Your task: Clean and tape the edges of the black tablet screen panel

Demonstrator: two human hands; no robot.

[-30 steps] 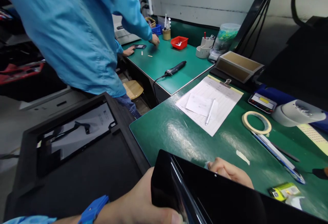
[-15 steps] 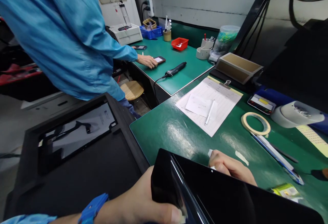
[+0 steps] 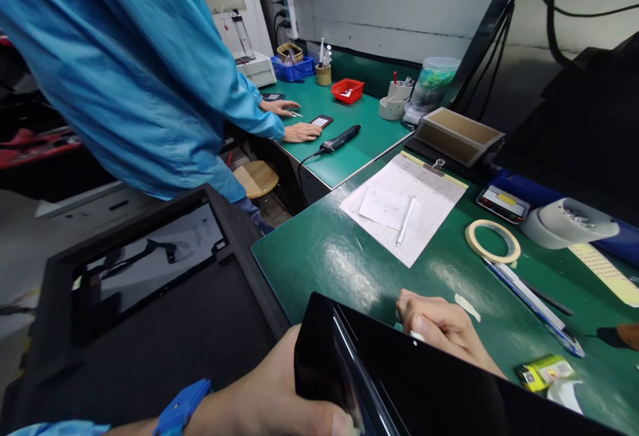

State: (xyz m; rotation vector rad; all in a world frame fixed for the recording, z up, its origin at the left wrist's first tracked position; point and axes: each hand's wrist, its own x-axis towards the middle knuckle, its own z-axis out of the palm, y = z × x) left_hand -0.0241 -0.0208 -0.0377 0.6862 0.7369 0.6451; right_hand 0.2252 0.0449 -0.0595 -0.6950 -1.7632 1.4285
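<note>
Screen [image 3: 449,393], big, black and shiny, stands on a slant by the left edge of the green desk [image 3: 309,256]. I cannot tell if it rests on the desk. The left hand [image 3: 279,386] grips its left end, thumb pressed on the near side; the other fingers are hidden, so I cannot tell how they sit. That grip probably keeps the screen from tipping. The right hand [image 3: 444,323] is behind the long top edge, fingers curled in, thumb and finger pinching a white bit [image 3: 417,336], mostly covered. A white strip [image 3: 468,307] lies just beside it. The tape [image 3: 470,239] lies toward the right edge of the desk, maybe to be easy to reach. The pen [image 3: 405,223] lies on the papers [image 3: 359,213], perhaps to stop them sliding.
</note>
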